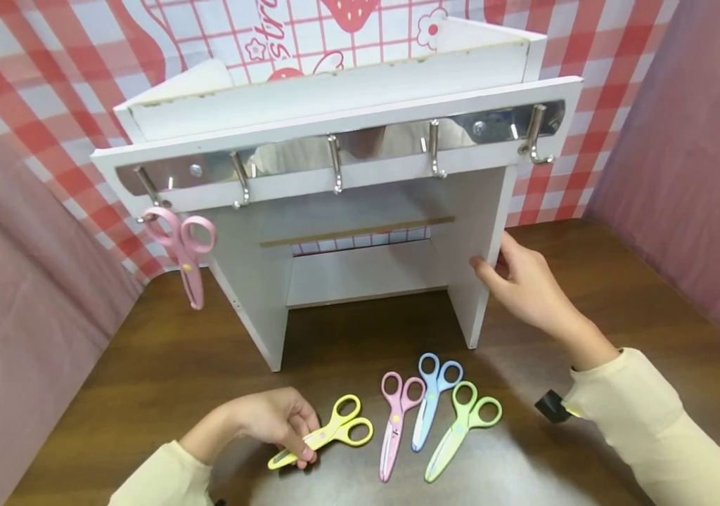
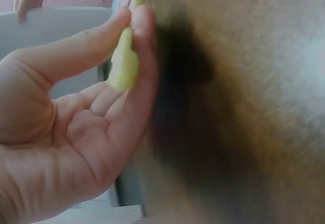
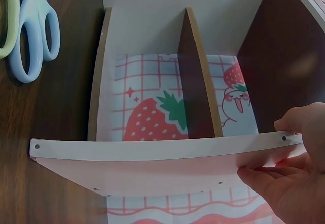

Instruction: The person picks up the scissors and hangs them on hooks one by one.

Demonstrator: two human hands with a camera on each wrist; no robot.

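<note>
Between thumb and fingers, my left hand (image 1: 280,425) pinches yellow scissors (image 1: 335,430) by the blades, low over the table, with the handle loops pointing right. In the left wrist view the yellow scissors (image 2: 124,64) show edge-on in the grip. My right hand (image 1: 527,284) grips the front edge of the right side panel of a white shelf rack (image 1: 489,260), thumb on the inner face. To the right of the yellow scissors lie pink scissors (image 1: 394,425), blue scissors (image 1: 434,400) and green scissors (image 1: 463,430). Another pink pair of scissors (image 1: 181,249) hangs by a loop on the leftmost hook.
Several metal hooks (image 1: 336,163) line the rack's front rail. Behind it hangs a red-and-white checked cloth (image 1: 613,133) with strawberry prints. Pink curtains (image 1: 695,176) flank the brown wooden table (image 1: 164,365). A small black object (image 1: 552,406) sits by the right sleeve.
</note>
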